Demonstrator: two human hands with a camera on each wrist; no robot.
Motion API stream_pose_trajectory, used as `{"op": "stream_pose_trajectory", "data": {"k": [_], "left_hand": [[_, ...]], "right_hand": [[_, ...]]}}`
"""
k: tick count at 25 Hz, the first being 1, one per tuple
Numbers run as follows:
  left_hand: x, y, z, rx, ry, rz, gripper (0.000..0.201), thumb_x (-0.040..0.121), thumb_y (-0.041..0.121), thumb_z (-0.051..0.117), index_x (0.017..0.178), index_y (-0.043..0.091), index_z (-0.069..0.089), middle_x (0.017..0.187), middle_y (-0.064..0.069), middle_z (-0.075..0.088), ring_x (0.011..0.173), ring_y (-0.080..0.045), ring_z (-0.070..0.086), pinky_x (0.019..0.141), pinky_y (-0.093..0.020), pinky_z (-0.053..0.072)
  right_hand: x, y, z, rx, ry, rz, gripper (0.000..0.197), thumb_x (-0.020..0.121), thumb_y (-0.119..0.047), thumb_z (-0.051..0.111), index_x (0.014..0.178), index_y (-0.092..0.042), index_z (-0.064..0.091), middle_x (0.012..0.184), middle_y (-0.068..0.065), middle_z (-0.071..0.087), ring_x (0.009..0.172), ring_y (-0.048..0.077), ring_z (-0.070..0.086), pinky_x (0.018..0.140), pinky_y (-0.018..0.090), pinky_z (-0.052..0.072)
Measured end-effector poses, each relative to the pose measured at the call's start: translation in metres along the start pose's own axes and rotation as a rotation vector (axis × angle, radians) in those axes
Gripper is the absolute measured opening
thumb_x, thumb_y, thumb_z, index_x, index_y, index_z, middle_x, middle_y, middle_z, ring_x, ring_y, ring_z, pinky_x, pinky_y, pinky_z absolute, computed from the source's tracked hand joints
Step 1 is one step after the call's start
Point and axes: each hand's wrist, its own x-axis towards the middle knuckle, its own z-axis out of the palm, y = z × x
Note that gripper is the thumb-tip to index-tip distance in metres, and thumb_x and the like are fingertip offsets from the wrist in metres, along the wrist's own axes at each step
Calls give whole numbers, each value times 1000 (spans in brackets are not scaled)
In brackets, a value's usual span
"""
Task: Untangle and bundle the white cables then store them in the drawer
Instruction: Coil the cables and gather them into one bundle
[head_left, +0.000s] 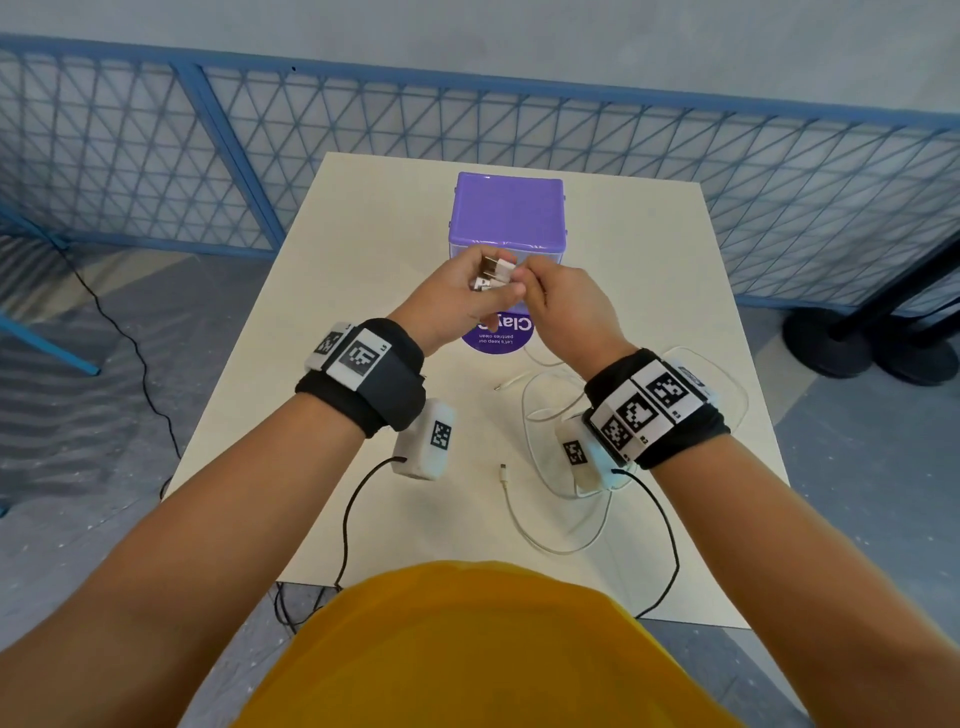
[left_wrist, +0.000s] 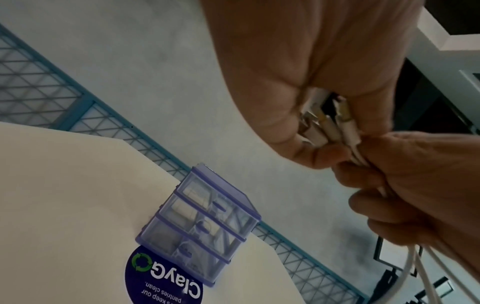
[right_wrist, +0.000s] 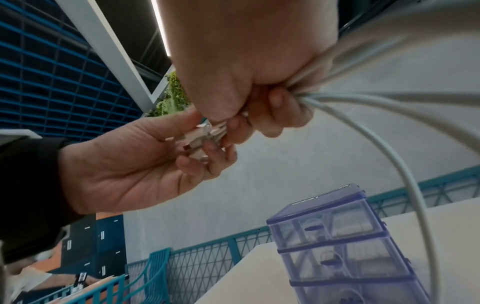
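Both hands are raised above the table in front of the purple drawer unit (head_left: 508, 213). My left hand (head_left: 465, 296) holds a cluster of white USB plugs (head_left: 493, 273) between thumb and fingers; the plugs (left_wrist: 330, 125) show close up in the left wrist view. My right hand (head_left: 558, 304) grips the white cables (right_wrist: 363, 98) just behind the plugs, fingers curled round them. From that fist the cables loop down to the table, where loose loops (head_left: 550, 499) and small connector ends lie. The drawer unit (right_wrist: 345, 246) has three clear drawers, all closed.
The cream table (head_left: 363, 260) carries a round purple sticker (head_left: 501, 335) just in front of the drawer unit. Black sensor leads hang from both wrists over the near table edge. A blue mesh fence (head_left: 779, 182) stands behind the table.
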Motion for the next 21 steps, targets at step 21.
{"op": "stream_pose_trajectory", "data": {"k": [21], "left_hand": [[0, 24, 0, 832, -91, -7, 30, 85, 24, 60, 113, 13, 57, 69, 7, 51, 52, -6, 47, 36, -13, 35]], "right_hand": [[-8, -3, -9, 48, -172, -69, 17, 91, -18, 48, 93, -4, 58, 75, 3, 55, 68, 21, 46, 54, 17, 34]]}}
